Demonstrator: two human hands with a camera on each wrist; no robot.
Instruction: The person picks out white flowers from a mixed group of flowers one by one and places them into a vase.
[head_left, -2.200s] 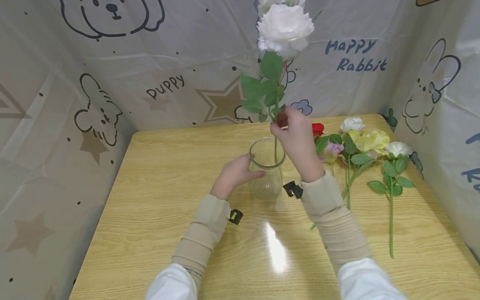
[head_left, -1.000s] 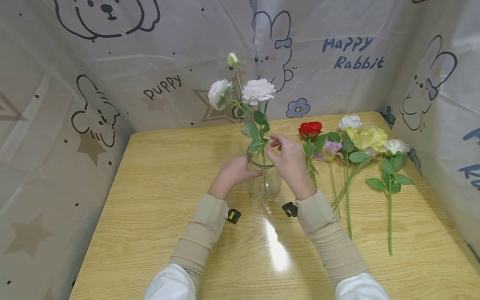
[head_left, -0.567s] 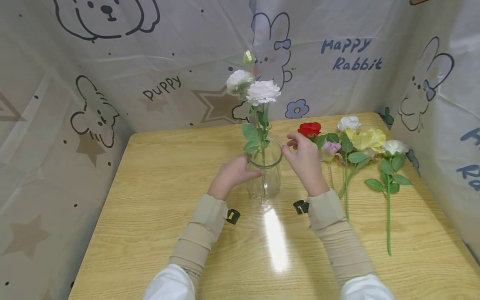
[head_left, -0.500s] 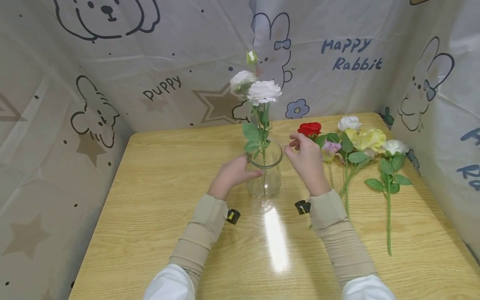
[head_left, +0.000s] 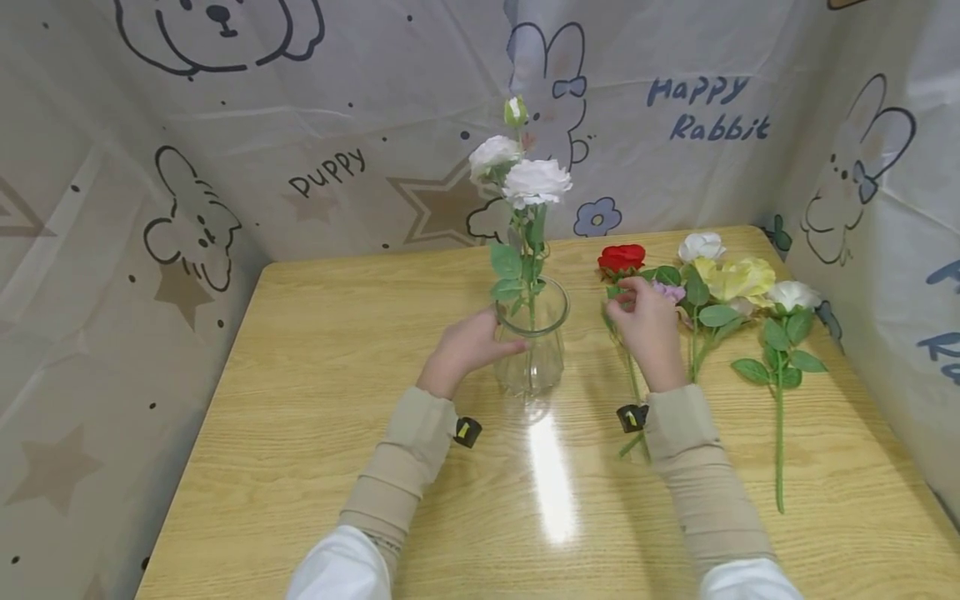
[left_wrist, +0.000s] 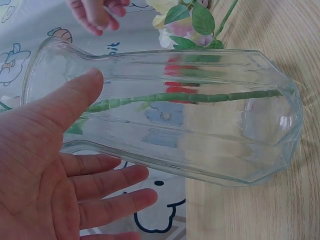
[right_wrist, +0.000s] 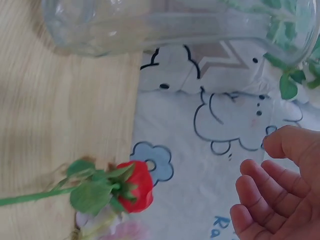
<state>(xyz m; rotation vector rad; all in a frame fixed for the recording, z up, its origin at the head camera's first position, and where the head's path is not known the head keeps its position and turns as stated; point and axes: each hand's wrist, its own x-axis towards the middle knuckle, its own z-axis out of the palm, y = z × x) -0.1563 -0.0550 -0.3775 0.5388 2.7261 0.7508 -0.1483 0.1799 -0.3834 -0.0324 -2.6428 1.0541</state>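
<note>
Clear glass vase (head_left: 549,358), centre of the frame in the head view, upright on the counter (head_left: 330,358), with a white-flowered stem (head_left: 536,182) standing in it. The left hand (head_left: 467,343) rests against the vase, fingers straight and spread, thumb across the glass. The right hand (head_left: 651,330), right of centre, hangs loosely curled near the red rose (head_left: 622,258); a yellow flower (head_left: 738,280) lies farther right.
</note>
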